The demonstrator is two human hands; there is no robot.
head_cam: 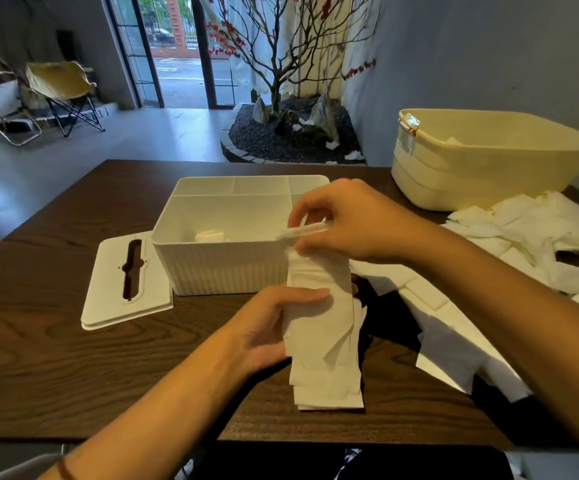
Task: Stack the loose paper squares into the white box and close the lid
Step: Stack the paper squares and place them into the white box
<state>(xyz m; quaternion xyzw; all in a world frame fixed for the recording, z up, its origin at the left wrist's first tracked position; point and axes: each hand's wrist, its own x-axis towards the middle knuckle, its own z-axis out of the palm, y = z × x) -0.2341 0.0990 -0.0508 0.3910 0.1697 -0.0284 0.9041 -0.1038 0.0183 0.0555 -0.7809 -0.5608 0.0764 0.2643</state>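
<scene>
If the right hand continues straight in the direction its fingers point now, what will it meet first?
The right hand points left, over the open white box. Past the paper it pinches, the way looks free above the box's opening. Lower down it would probably meet the box's rim, but depth is unclear.

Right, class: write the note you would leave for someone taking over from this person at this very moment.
Left hand: grips the paper stack at its middle, above the table.
Right hand: pinches the stack's top end.
Box: open, a few squares already inside.
Lid: off, lying left of the box.
Loose squares: piled to the right, beside the yellow tub.
Done: lid off, first squares in.
Left: put this stack in, gather the loose pile, close the lid.
</scene>
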